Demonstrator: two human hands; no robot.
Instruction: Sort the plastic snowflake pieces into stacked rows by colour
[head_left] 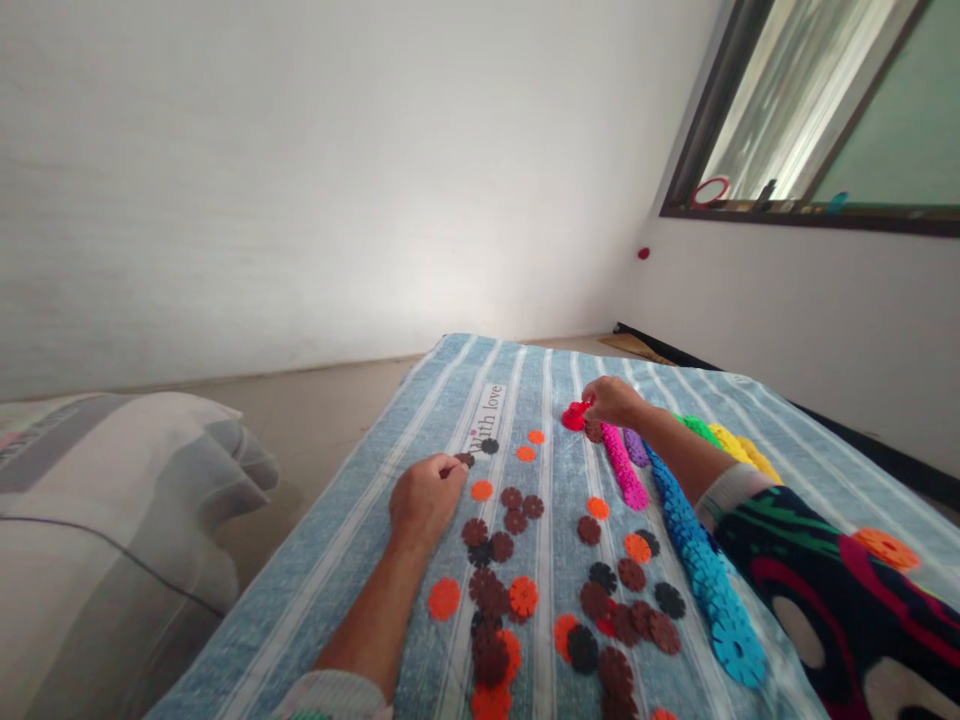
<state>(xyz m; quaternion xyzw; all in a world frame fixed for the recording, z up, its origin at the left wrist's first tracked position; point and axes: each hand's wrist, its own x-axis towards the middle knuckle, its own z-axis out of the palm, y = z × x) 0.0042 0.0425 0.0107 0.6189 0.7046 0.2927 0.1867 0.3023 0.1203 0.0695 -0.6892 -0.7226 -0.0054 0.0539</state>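
My left hand is closed over the striped cloth, its fingertips pinching a brown notched disc. Just beyond it lies a black disc. Farther off, my right hand is closed with its fingertips at a small pile of red discs; whether it grips one of them is hidden. A brown disc lies just below that hand. Close by stretch a pink row of discs and a purple row. The long blue row passes beside my right forearm.
Loose brown, black and orange discs are scattered over the blue striped cloth. Green discs and yellow discs lie beyond my right arm, orange discs at the right. Pale checked fabric bulges at the left.
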